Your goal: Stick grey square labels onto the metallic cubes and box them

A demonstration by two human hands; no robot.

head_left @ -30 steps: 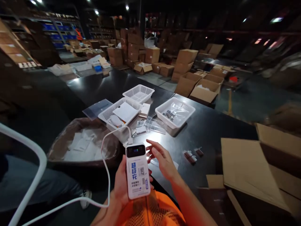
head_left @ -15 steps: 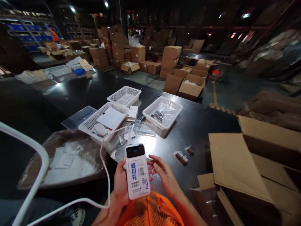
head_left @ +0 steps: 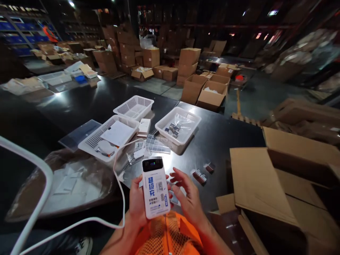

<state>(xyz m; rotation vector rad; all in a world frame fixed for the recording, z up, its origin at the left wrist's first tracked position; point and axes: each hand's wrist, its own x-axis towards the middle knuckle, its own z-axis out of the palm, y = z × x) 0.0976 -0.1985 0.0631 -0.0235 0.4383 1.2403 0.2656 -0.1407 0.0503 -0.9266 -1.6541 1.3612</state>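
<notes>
My left hand grips a white power bank upright, its dark display lit at the top and blue characters on its face. A white cable loops from its top end down to the lower left. My right hand sits just right of the power bank with fingers spread, holding nothing, above small clear packets on the black table. Two small dark pieces lie on the table right of that hand.
Three white baskets stand ahead: one with paper sheets, an empty-looking one, one with small metal parts. A plastic-lined bin is at left, open cardboard boxes at right. Stacked cartons fill the floor beyond.
My right hand has drawn back from the table toward the power bank. The view has shifted right, so the baskets sit further left in frame.
</notes>
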